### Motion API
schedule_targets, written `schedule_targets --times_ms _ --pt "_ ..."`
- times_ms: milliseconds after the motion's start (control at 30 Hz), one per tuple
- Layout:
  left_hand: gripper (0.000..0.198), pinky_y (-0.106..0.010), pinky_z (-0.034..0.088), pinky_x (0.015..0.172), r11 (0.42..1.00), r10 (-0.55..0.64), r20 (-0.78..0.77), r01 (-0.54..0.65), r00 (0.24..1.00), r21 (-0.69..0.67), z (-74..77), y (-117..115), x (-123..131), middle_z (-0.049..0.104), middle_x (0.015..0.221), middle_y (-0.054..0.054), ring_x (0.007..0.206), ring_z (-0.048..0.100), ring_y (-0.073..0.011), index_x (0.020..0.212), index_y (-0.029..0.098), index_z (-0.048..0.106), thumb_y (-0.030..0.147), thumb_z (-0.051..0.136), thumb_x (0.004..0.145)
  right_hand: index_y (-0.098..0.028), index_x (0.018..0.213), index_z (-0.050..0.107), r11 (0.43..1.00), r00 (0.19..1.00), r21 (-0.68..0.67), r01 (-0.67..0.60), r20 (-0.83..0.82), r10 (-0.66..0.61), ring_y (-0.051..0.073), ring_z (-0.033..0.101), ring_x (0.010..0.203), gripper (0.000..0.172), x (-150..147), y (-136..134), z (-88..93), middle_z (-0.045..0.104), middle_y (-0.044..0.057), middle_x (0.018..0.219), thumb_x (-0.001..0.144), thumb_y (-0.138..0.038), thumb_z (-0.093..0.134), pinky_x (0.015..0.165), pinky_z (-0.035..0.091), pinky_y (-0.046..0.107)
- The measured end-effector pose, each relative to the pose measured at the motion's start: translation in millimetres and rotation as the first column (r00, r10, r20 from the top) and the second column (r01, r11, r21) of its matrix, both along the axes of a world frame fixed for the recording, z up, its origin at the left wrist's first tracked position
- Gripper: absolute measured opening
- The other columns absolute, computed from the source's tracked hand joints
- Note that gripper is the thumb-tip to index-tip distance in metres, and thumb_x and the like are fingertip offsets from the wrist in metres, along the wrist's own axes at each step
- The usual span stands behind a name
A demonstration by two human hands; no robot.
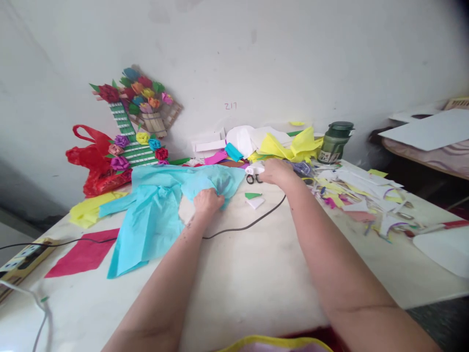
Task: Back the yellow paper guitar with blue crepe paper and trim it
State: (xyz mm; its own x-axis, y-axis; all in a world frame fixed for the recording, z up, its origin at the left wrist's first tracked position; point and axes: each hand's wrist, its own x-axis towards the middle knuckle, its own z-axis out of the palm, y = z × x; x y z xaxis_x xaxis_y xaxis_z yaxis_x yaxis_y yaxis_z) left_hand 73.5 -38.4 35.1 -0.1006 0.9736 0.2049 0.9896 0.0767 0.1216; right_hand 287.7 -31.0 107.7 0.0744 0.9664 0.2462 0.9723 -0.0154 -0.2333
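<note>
White tool (255, 169) crosswise, tip leftward

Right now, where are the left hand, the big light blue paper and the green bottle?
Left hand (207, 201): head view, back of the hand.
Light blue paper (146, 220): head view, broad part nearer the camera.
Green bottle (333, 145): head view, mid-body below the lid.

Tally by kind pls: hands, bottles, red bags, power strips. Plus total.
Hands: 2 (left hand, on the blue paper; right hand)
Bottle: 1
Red bag: 1
Power strip: 1
Total: 5
</note>
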Motion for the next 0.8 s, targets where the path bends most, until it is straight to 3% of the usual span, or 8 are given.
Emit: schedule_targets --times_ms 133,267,367,433,567,800 --pt "0.025 -0.03 0.044 0.064 1.0 -0.005 0.088 0.007 0.996 -0.027 -2.5 1.4 -6.3 0.069 0.086 -0.01 0.082 0.062 -0.0261 0.079 0.021 0.067 0.03 0.048 0.068 -0.014 0.088 0.063 0.977 0.943 -0.055 -0.205 -0.279 0.182 0.016 0.06 0.063 0.025 -7.0 -4.2 2.3 0.065 0.008 0.077 0.065 -0.025 0.062 0.057 0.045 0.024" --pt "0.023 -0.026 0.042 0.065 0.998 -0.057 0.181 0.063 0.982 -0.025 -7.2 5.0 -14.7 0.069 0.079 -0.007 0.078 0.061 -0.0214 0.076 0.02 0.067 0.028 0.047 0.067 -0.014 0.086 0.059 0.903 0.71 -0.053 -0.427 -0.638 0.299 0.007 0.047 0.04 0.019 -11.2 -0.5 -13.9 0.06 0.001 0.062 0.069 -0.02 0.056 0.042 0.039 0.019" --pt "0.023 -0.024 0.041 0.064 0.995 -0.082 0.249 0.092 0.965 -0.028 -9.9 7.3 -20.1 0.068 0.074 -0.005 0.074 0.06 -0.0185 0.074 0.018 0.066 0.028 0.047 0.067 -0.013 0.076 0.057 0.834 0.549 -0.061 -0.549 -0.778 0.304 0.006 0.042 0.034 0.011 -14.5 5.1 -29.1 0.057 -0.002 0.053 0.065 -0.016 0.055 0.034 0.034 0.018" --pt "0.022 -0.023 0.04 0.062 0.994 -0.09 0.292 0.103 0.952 -0.032 -10.8 8.5 -23.0 0.067 0.071 -0.005 0.072 0.059 -0.0174 0.073 0.017 0.066 0.027 0.047 0.067 -0.012 0.068 0.056 0.798 0.495 -0.079 -0.597 -0.82 0.289 0.006 0.041 0.032 0.006 -16.7 9.3 -37.5 0.054 -0.003 0.048 0.062 -0.014 0.055 0.031 0.031 0.017" --pt "0.02 -0.022 0.04 0.06 0.991 -0.098 0.375 0.124 0.922 -0.046 -11.1 10.9 -27.9 0.065 0.063 -0.003 0.067 0.058 -0.0159 0.07 0.017 0.065 0.026 0.048 0.066 -0.013 0.062 0.054 0.746 0.467 -0.124 -0.655 -0.842 0.269 0.005 0.039 0.03 0.007 -20.1 13.3 -47.3 0.059 0.0 0.05 0.063 -0.018 0.058 0.028 0.028 0.018" --pt "0.017 -0.02 0.039 0.052 0.982 -0.12 0.504 0.176 0.855 -0.066 -11.8 13.2 -35.3 0.062 0.057 0.0 0.053 0.053 -0.0114 0.067 0.016 0.063 0.026 0.049 0.064 -0.014 0.07 0.053 0.715 0.55 -0.224 -0.663 -0.793 0.262 0.003 0.034 0.028 0.022 -25.1 13.4 -56.5 0.06 -0.001 0.052 0.068 -0.032 0.066 0.027 0.027 0.018"
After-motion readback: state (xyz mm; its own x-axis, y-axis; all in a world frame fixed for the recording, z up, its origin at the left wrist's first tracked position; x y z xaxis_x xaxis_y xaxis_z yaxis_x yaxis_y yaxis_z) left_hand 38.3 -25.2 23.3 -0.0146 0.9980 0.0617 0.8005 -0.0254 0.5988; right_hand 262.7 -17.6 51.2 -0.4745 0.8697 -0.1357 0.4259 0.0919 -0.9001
